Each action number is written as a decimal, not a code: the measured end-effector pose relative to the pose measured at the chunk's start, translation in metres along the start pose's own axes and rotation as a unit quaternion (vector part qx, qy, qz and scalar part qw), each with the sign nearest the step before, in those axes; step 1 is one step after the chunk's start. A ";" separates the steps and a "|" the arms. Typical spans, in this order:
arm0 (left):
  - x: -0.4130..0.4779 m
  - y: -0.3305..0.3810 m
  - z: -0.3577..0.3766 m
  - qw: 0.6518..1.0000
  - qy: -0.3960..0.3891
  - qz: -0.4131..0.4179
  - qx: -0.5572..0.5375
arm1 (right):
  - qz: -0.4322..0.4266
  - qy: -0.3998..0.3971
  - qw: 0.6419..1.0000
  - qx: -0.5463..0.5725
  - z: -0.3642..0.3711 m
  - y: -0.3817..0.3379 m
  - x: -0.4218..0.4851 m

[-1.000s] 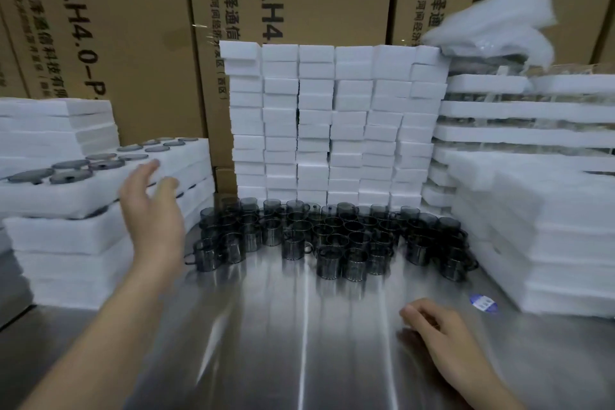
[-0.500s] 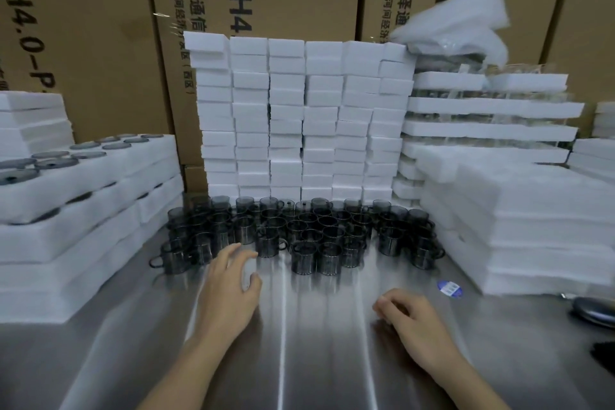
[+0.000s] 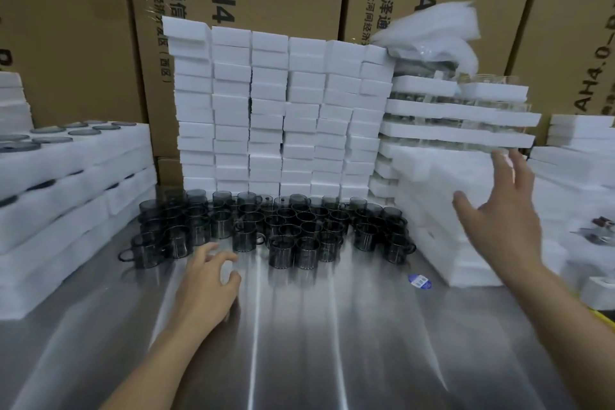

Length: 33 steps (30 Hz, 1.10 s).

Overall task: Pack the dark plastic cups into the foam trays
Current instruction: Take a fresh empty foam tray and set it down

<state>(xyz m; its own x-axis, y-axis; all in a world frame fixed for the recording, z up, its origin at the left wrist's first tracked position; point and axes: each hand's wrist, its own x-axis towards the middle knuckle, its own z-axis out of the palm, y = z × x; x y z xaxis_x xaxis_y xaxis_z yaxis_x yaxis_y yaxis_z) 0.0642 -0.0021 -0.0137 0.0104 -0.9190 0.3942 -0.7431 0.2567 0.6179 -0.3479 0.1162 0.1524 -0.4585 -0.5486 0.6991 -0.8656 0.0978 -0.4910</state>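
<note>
Right hand, fingers spread, reaches right toward the empty foam trays, likely fetching 1; left hand, fingers loosely curled, empty, waits near the dark cups.

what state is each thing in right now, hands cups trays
left hand, loosely curled by the metal table, holding nothing
right hand, open, raised at right foam stack
dark cups, upright, loose on table
left foam tray, holds cups
</note>
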 end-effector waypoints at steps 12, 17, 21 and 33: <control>-0.002 0.007 -0.006 0.999 -0.022 -0.002 0.027 | -0.028 -0.116 0.979 -0.166 -0.012 0.014 0.034; 0.003 0.005 -0.002 1.000 -0.014 -0.015 -0.010 | -0.179 -0.035 0.980 -0.081 -0.016 -0.069 -0.042; 0.008 -0.001 0.002 0.998 0.005 -0.032 -0.059 | -0.296 -0.216 0.928 -0.067 0.017 -0.121 -0.125; 0.005 0.002 0.006 0.998 -0.035 0.050 -0.025 | -0.105 -0.031 0.957 0.268 0.081 -0.049 -0.096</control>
<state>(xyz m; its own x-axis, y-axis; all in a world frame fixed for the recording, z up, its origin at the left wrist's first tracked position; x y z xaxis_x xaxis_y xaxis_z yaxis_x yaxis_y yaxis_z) 0.0588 -0.0082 -0.0143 -0.1107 -0.9060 0.4085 -0.7031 0.3619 0.6121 -0.2454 0.0967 0.0667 -0.2576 -0.5600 0.7874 -0.7030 -0.4505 -0.5503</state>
